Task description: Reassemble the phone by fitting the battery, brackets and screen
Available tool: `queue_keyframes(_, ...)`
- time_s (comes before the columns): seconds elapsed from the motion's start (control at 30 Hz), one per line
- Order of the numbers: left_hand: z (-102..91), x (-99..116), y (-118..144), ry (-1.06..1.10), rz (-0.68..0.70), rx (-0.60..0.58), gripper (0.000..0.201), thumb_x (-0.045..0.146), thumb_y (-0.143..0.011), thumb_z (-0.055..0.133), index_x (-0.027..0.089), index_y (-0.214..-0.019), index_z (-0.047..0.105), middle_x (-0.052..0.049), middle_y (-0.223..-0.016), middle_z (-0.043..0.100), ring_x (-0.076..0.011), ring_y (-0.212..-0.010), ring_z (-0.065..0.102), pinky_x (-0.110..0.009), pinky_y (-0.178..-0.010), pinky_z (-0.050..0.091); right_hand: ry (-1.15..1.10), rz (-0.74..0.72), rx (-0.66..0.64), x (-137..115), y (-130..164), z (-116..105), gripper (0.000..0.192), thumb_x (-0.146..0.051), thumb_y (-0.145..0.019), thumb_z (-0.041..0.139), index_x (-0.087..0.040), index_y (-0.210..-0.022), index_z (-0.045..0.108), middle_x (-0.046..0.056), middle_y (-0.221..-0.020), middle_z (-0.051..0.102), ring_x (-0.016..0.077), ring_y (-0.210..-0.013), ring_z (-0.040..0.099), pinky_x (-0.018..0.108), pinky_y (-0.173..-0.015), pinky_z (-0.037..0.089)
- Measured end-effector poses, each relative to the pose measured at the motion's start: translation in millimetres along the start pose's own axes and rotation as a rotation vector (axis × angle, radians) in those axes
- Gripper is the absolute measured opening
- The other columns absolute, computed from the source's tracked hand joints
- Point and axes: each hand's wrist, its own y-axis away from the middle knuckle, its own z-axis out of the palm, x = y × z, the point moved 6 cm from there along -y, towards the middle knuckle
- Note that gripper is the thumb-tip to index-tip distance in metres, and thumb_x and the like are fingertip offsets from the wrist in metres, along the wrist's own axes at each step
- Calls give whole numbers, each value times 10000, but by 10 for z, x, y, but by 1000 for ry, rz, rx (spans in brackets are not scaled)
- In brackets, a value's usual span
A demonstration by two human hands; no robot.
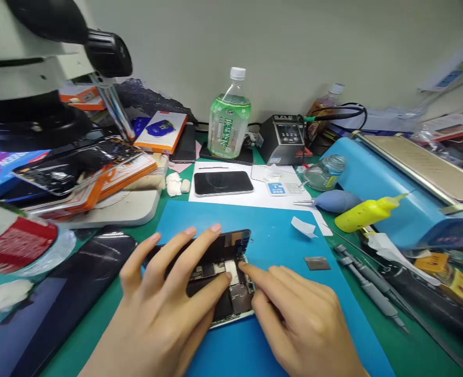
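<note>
Blue mat [270,217], opened phone [241,301]: left hand [164,309] splayed wide, right hand [305,314] at three o'clock, grip unclear. Seemed pressing stage, needed gentleness next.

Before me, back row: one green-labelled drink bottle [230,125], upright, white cap; one dark boxy unit [272,141] with a front panel, to its right. Nearer me: one white sheet [260,198], bearing one smartphone [223,183], dark screen up. To my left: one microscope [19,86], partly in view; one orange-and-white box [162,131]; one red-labelled bottle [19,243], partly beyond my view. To my right: one glass jar [325,173], tilted; one blue-grey bulb blower [338,201], nozzle leftward; one yellow squeeze bottle [366,214], just beside the blower; one blue machine [392,196].
</note>
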Motion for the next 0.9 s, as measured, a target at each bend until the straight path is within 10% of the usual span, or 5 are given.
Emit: queue_keyframes(0.9, 33, 1, -29, -26, 48, 12, 279, 331, -1016, 739, 318, -1286, 809, -70, -1776, 449, -275, -1629, 375, -533, -1387, 111, -1, -58, -3, -41, 2, 25, 323, -89, -1041, 520, -194, -1216, 770, 11, -735, 704, 169, -613, 653, 318, -550, 473)
